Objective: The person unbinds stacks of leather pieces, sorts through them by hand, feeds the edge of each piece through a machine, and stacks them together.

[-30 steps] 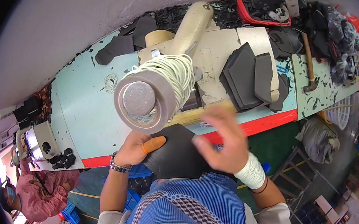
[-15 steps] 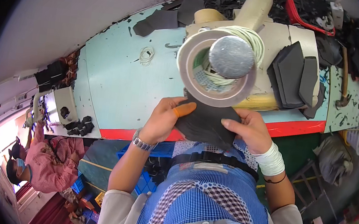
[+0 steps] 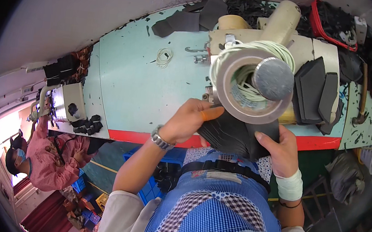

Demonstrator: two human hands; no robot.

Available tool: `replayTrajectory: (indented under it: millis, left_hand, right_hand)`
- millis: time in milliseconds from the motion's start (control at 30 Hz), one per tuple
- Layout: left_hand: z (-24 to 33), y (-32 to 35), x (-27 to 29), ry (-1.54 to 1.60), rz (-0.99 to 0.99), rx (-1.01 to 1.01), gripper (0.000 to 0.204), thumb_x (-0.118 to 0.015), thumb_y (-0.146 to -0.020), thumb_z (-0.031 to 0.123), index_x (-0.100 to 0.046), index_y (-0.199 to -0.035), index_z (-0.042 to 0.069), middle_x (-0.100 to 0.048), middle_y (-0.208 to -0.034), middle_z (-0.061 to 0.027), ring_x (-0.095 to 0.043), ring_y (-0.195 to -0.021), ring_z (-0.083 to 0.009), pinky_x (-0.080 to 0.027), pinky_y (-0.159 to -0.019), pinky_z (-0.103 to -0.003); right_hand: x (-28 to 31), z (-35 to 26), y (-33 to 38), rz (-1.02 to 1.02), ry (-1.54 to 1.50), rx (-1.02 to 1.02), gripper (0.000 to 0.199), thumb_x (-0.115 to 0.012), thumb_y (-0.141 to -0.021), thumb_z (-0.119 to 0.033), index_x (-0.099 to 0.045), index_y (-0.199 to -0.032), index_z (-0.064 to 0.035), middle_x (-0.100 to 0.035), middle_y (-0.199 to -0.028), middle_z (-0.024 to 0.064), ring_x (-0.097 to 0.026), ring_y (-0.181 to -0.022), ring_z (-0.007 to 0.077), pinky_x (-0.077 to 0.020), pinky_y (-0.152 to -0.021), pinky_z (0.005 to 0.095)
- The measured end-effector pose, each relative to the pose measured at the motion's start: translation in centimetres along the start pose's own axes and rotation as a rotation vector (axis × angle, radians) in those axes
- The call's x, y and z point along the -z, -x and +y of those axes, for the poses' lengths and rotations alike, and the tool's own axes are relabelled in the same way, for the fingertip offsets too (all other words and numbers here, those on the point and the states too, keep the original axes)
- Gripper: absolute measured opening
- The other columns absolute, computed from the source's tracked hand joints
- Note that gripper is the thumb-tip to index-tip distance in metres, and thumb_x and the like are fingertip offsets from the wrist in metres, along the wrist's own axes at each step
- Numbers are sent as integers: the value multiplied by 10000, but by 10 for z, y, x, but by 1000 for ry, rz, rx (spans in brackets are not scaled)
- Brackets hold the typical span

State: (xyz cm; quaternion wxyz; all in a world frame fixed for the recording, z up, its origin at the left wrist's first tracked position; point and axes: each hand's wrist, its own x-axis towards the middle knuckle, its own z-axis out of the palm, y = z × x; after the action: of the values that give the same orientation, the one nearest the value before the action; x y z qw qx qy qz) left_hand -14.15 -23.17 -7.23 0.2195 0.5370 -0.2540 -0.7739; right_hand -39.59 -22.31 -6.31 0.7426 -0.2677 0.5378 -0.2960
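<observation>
A stack of thin black sheets [image 3: 231, 137] is held between my two hands, just in front of the table edge. Its layers show as fanned, stepped edges on the left side. My left hand [image 3: 189, 122], with an orange cover on the thumb, is closed on the stack's left end. On the right end, my right hand [image 3: 284, 150] grips with the thumb on top; its wrist is wrapped in white. Above the stack hangs a round, pale ring-shaped holder [image 3: 252, 116] with whitish cord [image 3: 244, 83] and a shiny metal disc [image 3: 273, 79]. It hides the stack's far edge.
The pale green table [image 3: 138, 92] has a red front edge. More black pieces [image 3: 309, 91] lie at the right, others [image 3: 178, 23] at the far left. A hammer [image 3: 362, 97] rests farther right. A coworker [image 3: 57, 161] in a red checked shirt is at the left.
The table and machine have shifted rightward in view. The black stack, fairly even before, now bends and spreads into stepped layers between my hands. Both hands still hold it.
</observation>
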Motion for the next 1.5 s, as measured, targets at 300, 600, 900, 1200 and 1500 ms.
replayTrajectory:
  millis: [300, 600, 900, 1200, 1500]
  left_hand:
    - [-5, -9, 3, 11, 38, -37, 339, -555, -976, 222, -604, -1033, -109, -693, -829, -148, -695, -640, -179, -557, -442, -259]
    - [1, 0, -1, 38, 60, -13, 361, -551, -979, 219, -599, -1082, -124, -695, -887, -155, -693, -653, -159, -530, -417, -225]
    - [9, 3, -5, 12, 56, -19, 367, -530, -986, 222, -589, -1121, -114, -693, -888, -141, -663, -582, -135, -516, -428, -218]
    - [7, 2, -8, 157, 128, -18, 390, -533, -986, 268, -609, -1066, -107, -684, -819, -125, -654, -567, -152, -532, -443, -235]
    - [7, 9, -6, 313, 179, -41, 402, -531, -988, 255, -602, -1074, -131, -681, -916, -135, -681, -675, -186, -586, -523, -276]
  right_hand:
    - [0, 3, -2, 36, 2, 30, 305, -638, -850, -10, -599, -1138, 82, -668, -1060, 97, -614, -933, 135, -479, -871, 279]
    - [-2, -1, 3, 64, 3, 38, 313, -642, -848, -14, -585, -1136, 96, -666, -1058, 102, -611, -940, 144, -475, -876, 279]
    - [-6, 1, 3, 115, 19, 74, 308, -641, -846, -15, -582, -1131, 87, -666, -1052, 109, -615, -939, 144, -483, -863, 281]
    - [-9, 9, -1, 142, 34, 86, 305, -638, -845, 0, -582, -1130, 96, -669, -1055, 112, -625, -941, 150, -482, -879, 281]
    - [-11, 7, 0, 146, 44, 128, 280, -661, -840, -20, -606, -1097, 78, -680, -1025, 105, -622, -907, 130, -488, -843, 268]
